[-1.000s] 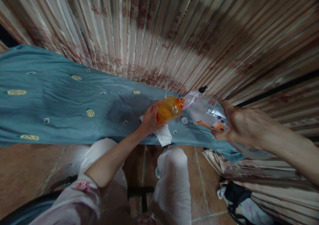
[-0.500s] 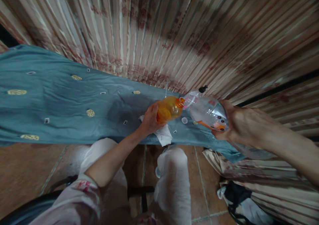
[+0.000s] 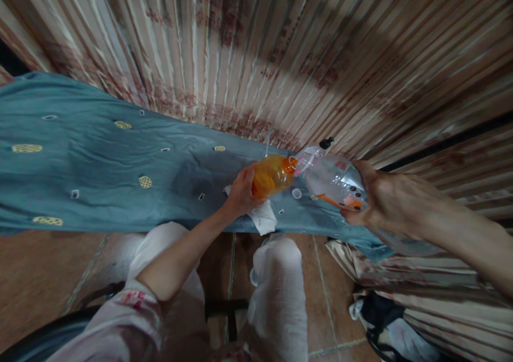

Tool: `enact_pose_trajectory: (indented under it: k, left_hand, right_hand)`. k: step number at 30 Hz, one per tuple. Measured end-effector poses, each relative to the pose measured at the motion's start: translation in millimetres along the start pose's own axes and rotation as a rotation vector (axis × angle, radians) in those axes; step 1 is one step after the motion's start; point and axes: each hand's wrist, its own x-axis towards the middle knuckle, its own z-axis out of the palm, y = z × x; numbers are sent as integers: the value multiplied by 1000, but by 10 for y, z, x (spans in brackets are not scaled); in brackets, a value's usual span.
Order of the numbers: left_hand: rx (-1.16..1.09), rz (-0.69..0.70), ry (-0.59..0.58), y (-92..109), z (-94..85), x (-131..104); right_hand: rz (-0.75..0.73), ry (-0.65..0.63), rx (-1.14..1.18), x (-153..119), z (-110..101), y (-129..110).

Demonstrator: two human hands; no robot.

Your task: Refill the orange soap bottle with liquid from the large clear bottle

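My left hand [image 3: 241, 192] is wrapped round an orange see-through bottle [image 3: 276, 174], which tilts with its neck to the right. In my right hand [image 3: 379, 196] is a large clear plastic bottle [image 3: 334, 178] with an orange and dark label, lying nearly on its side. Its mouth end meets the neck of the orange bottle; the exact contact is hard to make out. Behind the join is a clear pinkish bottle [image 3: 308, 159] with a black top [image 3: 326, 143]. A small white cap [image 3: 296, 193] lies just below the necks.
A teal patterned cloth [image 3: 100, 191] covers the long surface before me. White tissue [image 3: 263, 218] hangs at its front edge, under my left hand. Pleated curtains [image 3: 240, 57] rise behind. Dark and pale bundled items [image 3: 385, 319] lie on the tiled floor [image 3: 328, 308] at lower right.
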Motion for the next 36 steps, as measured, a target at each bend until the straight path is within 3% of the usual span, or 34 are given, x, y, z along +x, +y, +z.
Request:
enact_pose_trajectory:
  k: [11, 19, 36]
  left_hand:
    - [10, -24, -17, 17, -4, 2]
    - [-3, -16, -25, 30, -25, 10]
    - [14, -23, -27, 49, -28, 9]
  right_hand:
    - [5, -35, -41, -4, -38, -9]
    - [-1, 10, -23, -6, -8, -1]
    - [19, -64, -14, -13, -67, -28]
